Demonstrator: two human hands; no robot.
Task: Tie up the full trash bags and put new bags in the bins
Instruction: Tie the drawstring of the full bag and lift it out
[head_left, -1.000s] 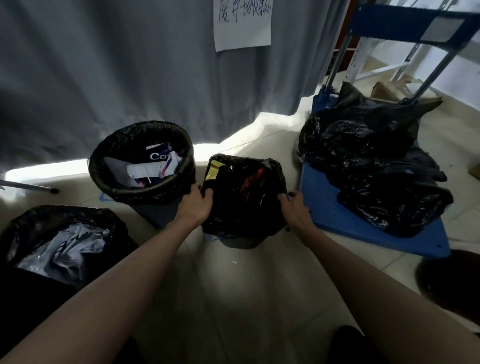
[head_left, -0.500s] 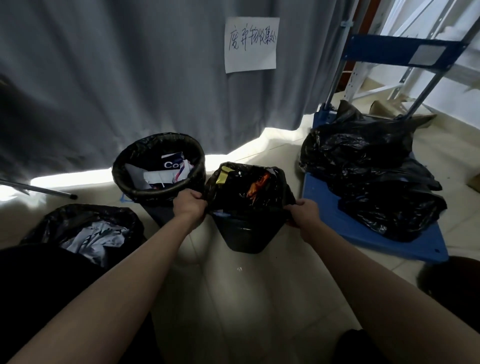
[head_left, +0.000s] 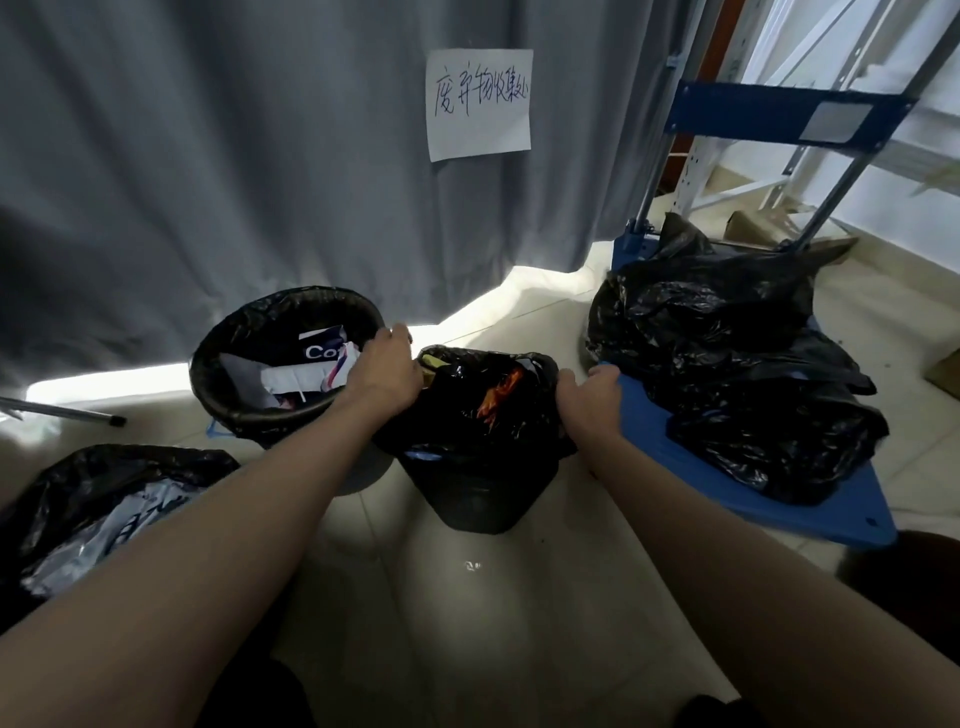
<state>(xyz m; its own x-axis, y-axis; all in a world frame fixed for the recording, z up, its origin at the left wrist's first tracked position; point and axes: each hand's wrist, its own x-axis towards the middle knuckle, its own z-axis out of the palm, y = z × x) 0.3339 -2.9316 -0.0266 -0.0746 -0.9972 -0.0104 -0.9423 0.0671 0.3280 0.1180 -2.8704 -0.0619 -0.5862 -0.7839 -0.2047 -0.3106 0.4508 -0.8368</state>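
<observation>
Gripping the black trash bag (head_left: 483, 410) rim, left hand (head_left: 387, 374) and right hand (head_left: 589, 397) curl closed.

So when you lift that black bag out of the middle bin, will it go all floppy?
Probably floppy: the middle bag is thin, crinkled plastic, bunching where the left hand and right hand grip its rim. It likely feels light, since wrappers show inside. The glossy film may be slippery. Its small bin might tip if the bag drags.
</observation>
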